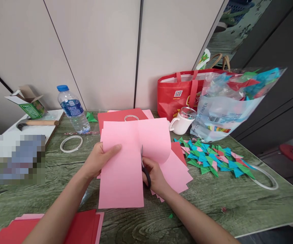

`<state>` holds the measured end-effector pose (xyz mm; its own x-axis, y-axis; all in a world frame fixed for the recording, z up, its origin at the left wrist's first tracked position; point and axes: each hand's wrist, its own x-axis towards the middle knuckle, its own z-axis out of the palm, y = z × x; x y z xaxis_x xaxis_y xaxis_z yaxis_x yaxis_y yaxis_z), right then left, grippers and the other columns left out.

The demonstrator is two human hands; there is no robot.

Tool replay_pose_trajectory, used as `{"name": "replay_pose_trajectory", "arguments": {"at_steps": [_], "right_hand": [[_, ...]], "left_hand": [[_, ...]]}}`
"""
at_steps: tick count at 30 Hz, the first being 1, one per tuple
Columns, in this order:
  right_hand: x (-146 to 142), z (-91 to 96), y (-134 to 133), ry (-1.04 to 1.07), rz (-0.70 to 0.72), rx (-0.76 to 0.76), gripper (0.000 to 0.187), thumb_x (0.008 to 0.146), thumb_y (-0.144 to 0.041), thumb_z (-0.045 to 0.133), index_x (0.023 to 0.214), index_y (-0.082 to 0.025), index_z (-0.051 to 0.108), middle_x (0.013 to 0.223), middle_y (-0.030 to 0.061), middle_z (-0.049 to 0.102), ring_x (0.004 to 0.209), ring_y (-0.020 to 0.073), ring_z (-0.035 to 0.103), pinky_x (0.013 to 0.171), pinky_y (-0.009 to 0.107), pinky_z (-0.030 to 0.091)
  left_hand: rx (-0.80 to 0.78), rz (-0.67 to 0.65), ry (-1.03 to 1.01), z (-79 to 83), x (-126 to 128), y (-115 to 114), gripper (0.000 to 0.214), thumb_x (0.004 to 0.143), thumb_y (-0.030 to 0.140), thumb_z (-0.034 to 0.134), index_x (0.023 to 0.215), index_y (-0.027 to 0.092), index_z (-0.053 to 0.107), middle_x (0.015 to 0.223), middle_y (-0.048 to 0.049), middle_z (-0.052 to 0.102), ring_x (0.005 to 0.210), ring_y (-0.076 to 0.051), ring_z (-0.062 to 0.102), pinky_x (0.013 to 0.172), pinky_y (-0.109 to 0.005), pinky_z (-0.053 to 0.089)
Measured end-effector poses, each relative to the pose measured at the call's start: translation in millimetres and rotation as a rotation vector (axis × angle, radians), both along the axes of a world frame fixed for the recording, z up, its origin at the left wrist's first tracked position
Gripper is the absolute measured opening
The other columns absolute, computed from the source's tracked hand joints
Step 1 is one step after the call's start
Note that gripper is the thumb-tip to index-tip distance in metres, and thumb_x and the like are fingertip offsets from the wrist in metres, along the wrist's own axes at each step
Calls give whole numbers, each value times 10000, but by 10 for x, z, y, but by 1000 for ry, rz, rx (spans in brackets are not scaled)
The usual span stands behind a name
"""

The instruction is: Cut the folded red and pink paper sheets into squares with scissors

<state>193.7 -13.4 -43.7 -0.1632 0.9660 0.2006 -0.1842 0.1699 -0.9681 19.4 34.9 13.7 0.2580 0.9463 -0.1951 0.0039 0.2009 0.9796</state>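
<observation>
My left hand [99, 159] pinches the left part of a pink sheet of paper [122, 169], thumb on top, and holds it up over the table. My right hand [155, 176] grips black-handled scissors [143, 166] whose blades sit in a cut running up the middle of that sheet. To the right of the cut the paper curls upward. Under it lie more pink sheets [176, 173] and red sheets [118, 116].
A water bottle [73, 110], tape rings [71, 143], a white mug [182, 122], a red bag [179, 93] and a plastic bag of coloured paper [227, 105] stand behind. Folded triangles [212, 157] lie right. Red sheets [82, 227] lie near the front edge.
</observation>
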Motion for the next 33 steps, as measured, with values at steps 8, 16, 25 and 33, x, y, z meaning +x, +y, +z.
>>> {"name": "replay_pose_trajectory", "arguments": {"at_steps": [8,16,25,33], "right_hand": [[-3,30,-15,-6,-47,5,139,634,-266,663,674,-177,563,611,-25,562,564,126,485,522,239,408],[-1,2,-20,1,-92,6,59,615,-153,599,663,-169,568,574,-36,541,517,106,447,470,210,346],[-5,9,-22,-11,-124,-2,84,630,-192,644,704,-168,612,620,-12,615,558,132,521,502,228,401],[-5,-18,-14,-9,-129,2,89,628,-202,659,703,-173,622,629,-8,632,560,141,540,508,241,420]], "left_hand": [[5,-12,17,10,7,-24,241,667,375,671,744,149,640,681,-41,708,528,-174,629,433,-243,491],[100,-7,136,29,26,-33,258,667,385,665,734,137,641,703,-46,704,544,-179,632,433,-239,492],[187,7,226,35,32,-44,258,683,391,641,710,135,646,674,-44,693,534,-176,616,423,-230,478],[182,17,244,45,34,-42,259,673,397,643,694,139,647,670,-46,695,532,-181,619,421,-237,482]]}}
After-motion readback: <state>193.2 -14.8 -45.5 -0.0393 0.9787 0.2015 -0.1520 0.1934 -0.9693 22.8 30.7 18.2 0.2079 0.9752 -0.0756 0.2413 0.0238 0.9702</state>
